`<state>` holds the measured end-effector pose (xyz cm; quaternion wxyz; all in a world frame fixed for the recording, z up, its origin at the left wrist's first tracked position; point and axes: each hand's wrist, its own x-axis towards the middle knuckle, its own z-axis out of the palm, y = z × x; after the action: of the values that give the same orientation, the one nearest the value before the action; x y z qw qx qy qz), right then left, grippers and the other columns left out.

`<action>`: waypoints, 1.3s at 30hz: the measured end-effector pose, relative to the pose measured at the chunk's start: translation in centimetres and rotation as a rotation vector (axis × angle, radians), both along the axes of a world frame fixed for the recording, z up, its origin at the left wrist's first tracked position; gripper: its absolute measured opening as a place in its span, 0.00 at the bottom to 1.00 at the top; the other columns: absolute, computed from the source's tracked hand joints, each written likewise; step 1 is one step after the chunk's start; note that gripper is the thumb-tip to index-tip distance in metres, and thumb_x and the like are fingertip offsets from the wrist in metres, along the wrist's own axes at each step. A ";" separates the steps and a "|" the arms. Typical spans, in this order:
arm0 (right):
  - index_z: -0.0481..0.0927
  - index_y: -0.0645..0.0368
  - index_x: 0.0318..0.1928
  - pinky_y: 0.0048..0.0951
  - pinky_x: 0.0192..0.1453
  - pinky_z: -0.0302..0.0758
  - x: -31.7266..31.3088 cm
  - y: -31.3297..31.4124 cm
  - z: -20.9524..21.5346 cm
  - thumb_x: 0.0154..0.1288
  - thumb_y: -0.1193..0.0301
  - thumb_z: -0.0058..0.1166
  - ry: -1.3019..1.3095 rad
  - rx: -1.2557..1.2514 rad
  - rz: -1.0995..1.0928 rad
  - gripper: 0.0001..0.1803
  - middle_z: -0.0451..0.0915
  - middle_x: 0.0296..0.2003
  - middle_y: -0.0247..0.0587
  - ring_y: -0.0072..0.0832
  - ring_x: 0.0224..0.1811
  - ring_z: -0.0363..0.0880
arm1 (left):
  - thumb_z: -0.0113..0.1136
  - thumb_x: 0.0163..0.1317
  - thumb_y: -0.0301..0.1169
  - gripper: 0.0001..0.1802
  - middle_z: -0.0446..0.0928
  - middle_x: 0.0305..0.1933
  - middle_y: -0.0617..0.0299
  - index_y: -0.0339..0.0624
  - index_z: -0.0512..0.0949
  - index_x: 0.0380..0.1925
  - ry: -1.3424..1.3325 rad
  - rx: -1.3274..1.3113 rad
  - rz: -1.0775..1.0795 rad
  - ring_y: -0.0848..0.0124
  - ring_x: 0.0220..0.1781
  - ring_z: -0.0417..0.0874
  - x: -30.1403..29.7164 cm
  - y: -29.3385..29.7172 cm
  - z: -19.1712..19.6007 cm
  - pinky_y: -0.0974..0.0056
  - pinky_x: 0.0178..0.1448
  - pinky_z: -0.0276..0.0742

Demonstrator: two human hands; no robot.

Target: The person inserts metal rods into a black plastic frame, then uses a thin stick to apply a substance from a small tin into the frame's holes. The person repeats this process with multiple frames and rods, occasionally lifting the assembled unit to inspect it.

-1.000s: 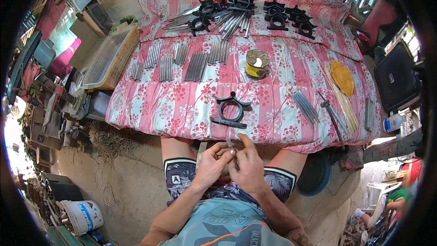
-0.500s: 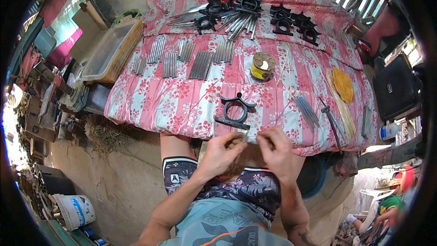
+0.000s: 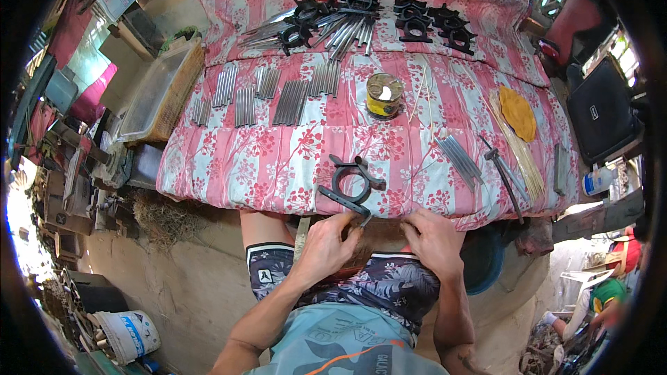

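My left hand (image 3: 328, 242) is at the table's front edge. Its fingertips pinch a small dark metal piece (image 3: 362, 219) just below a black ring-shaped metal part (image 3: 353, 182) that lies on the pink flowered cloth (image 3: 278, 160). My right hand (image 3: 432, 239) is a little to the right, knuckles up and fingers bent at the cloth's hem. I cannot see whether it holds anything. A flat metal strip (image 3: 301, 235) hangs beside my left knee.
On the cloth are rows of metal rods (image 3: 278, 94), a tin can (image 3: 384, 95), several black ring parts (image 3: 389, 14) at the back, a yellow disc (image 3: 517, 112), thin sticks (image 3: 522, 156) and a hand tool (image 3: 504, 173). A plastic tray (image 3: 156, 90) stands left and a white bucket (image 3: 128, 333) sits lower left.
My hands were together over my lap. They have risen to the table's front edge and moved apart, the left one ending under the ring part.
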<state>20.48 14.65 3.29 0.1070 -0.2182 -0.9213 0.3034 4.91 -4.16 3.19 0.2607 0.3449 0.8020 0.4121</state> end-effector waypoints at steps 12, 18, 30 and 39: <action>0.86 0.60 0.39 0.43 0.50 0.79 0.6 -0.6 -1.1 0.66 0.72 0.63 0.060 -0.002 0.224 0.05 0.82 0.41 0.44 0.45 0.46 0.82 | 0.65 0.71 0.29 0.15 0.87 0.41 0.48 0.32 0.85 0.53 -0.001 -0.085 -0.126 0.66 0.33 0.85 1.0 -0.5 -1.7 0.59 0.39 0.80; 0.85 0.63 0.42 0.46 0.52 0.80 -0.7 -0.7 0.0 0.64 0.74 0.66 0.095 0.117 0.154 0.08 0.83 0.43 0.47 0.50 0.48 0.82 | 0.67 0.69 0.30 0.13 0.84 0.35 0.43 0.31 0.84 0.48 0.177 0.122 -0.034 0.53 0.29 0.82 0.9 0.2 -1.4 0.53 0.35 0.76; 0.83 0.65 0.52 0.43 0.48 0.81 -10.1 3.0 -0.7 0.70 0.75 0.63 0.415 -0.140 0.171 0.12 0.84 0.43 0.53 0.52 0.45 0.85 | 0.67 0.70 0.31 0.16 0.86 0.34 0.44 0.30 0.85 0.52 -0.170 0.091 -0.004 0.68 0.26 0.80 1.2 -0.1 -2.2 0.57 0.35 0.76; 0.80 0.66 0.60 0.45 0.44 0.80 -6.0 1.4 2.1 0.71 0.75 0.62 0.321 -0.243 0.009 0.19 0.83 0.42 0.54 0.50 0.38 0.85 | 0.67 0.71 0.27 0.15 0.86 0.40 0.62 0.29 0.83 0.54 -0.573 0.143 0.130 0.80 0.38 0.80 1.6 -2.0 -2.8 0.69 0.42 0.77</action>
<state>14.49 16.06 5.37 0.2240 -0.1742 -0.8501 0.4437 6.53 -6.12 0.41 0.4247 0.1799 0.6850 0.5640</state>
